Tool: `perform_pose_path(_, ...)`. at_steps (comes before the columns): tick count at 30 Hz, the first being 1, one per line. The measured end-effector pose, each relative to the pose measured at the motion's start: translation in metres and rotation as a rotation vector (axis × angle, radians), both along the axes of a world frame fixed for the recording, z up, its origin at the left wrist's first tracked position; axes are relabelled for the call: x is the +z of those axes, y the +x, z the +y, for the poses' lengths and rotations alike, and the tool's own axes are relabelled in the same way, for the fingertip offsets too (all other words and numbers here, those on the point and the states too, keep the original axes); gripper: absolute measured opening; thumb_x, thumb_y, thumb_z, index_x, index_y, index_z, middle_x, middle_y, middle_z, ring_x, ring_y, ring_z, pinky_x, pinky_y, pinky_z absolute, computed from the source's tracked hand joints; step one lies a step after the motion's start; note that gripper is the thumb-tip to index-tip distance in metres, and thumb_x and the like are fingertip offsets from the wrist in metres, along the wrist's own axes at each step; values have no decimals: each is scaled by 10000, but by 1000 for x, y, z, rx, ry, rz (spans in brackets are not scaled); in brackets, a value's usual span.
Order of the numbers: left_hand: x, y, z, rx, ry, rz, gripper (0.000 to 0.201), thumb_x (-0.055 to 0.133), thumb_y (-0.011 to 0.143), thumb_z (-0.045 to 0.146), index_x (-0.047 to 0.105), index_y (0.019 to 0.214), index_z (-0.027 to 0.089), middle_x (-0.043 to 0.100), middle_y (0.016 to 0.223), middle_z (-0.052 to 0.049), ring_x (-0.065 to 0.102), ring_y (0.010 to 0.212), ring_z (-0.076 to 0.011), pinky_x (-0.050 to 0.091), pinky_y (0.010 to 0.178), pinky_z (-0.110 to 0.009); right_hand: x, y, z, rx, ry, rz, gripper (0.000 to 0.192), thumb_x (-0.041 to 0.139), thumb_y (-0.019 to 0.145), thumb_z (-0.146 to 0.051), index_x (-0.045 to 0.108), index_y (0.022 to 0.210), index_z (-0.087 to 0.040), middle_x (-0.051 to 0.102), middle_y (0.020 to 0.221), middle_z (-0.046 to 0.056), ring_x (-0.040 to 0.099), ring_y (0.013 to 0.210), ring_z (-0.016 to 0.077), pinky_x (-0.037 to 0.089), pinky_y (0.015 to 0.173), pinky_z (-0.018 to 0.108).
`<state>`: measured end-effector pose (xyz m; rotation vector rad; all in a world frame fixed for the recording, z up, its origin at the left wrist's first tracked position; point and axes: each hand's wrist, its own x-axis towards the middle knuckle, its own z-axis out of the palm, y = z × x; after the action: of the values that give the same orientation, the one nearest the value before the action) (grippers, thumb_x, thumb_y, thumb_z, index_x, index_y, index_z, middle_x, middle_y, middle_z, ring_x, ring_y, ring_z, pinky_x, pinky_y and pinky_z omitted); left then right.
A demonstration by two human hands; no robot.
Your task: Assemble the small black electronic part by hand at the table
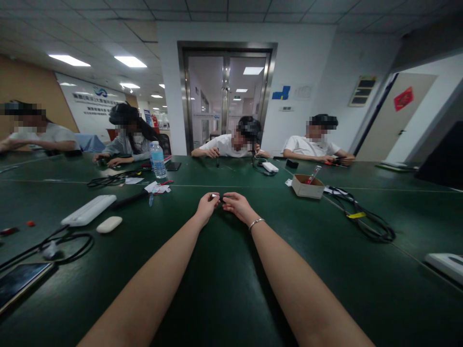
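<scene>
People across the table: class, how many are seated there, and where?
4. One person at far left, one behind the bottle, one before the doors, one at right. Others may sit out of frame.

Single head-worn view looks forward and down across the table (pixel 231 299)

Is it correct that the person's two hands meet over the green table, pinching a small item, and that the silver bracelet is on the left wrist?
Not quite. The head view shows the bracelet on the right wrist, not the left. The rest holds: the left hand and right hand meet over the green table, pinching a small item.
</scene>
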<state>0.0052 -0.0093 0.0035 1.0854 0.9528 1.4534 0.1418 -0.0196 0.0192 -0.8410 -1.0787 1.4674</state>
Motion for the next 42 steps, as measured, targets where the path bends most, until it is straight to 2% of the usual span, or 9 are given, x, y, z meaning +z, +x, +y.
perform_pose_path(5,3,-1,-2,-13,-17,-20,150,529,785,105,583,923,125,592,835,-57,584,684,-83,464,647,-205,0,10,1,-43,32,35,190,656,706,-35,613,870,-123,620,631,15,607,523,97,519,510,179)
perform_pose_path(10,4,-4,-4,58,53,125,219,545,766,80,537,981,125,611,936,-89,619,750,-115,474,691,-240,0,14,3,-37,22,38,208,641,708,-25,614,893,-115,633,648,25,605,522,99,521,517,190)
perform_pose_path(18,-1,-7,-1,9,155,320,137,573,749,131,594,884,123,648,868,-90,636,766,-163,496,727,-304,-1,15,3,0,7,55,195,616,723,0,625,889,-102,656,720,57,630,580,121,551,604,232)
perform_pose_path(27,-1,-13,0,52,266,543,146,554,770,241,629,869,164,663,807,-51,620,689,-144,488,696,-288,-3,20,6,57,-1,49,212,622,719,9,629,893,-111,643,741,54,639,637,133,562,658,254)
perform_pose_path(42,-3,-14,3,14,192,551,177,518,789,273,621,859,148,644,744,-47,585,606,-119,462,593,-238,-2,23,4,94,-7,29,213,627,726,1,630,908,-110,643,782,61,644,672,140,565,666,255)
